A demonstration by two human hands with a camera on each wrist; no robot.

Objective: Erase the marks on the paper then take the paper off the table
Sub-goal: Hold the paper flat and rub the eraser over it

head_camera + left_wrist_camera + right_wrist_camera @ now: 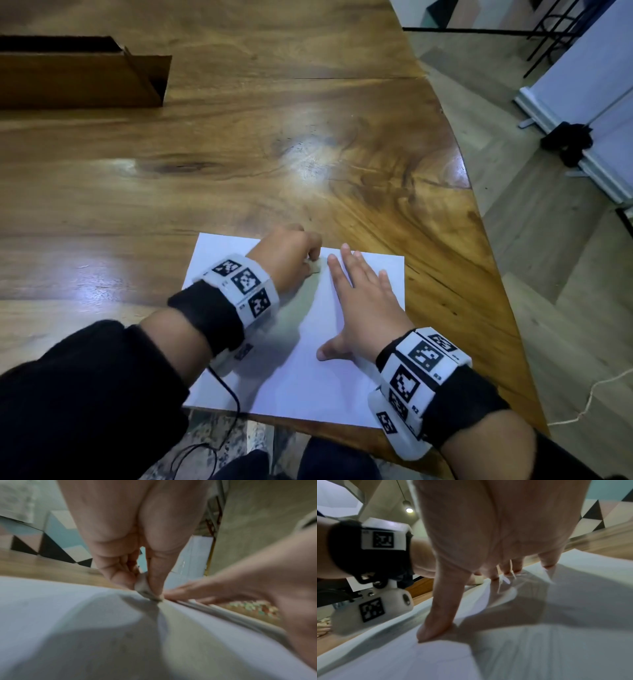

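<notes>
A white sheet of paper lies flat near the front edge of the wooden table. My left hand pinches a small whitish eraser between thumb and fingers, its tip pressed on the paper near the far edge. In the left wrist view the eraser touches the paper. My right hand lies flat on the sheet with fingers spread and straight, just right of the eraser. The right wrist view shows its thumb and fingertips pressing the paper. No marks are plainly visible.
A brown cardboard box lies at the table's far left. The table's curved right edge drops to a wooden floor. A white panel stands at the far right, and a thin cord lies on the floor.
</notes>
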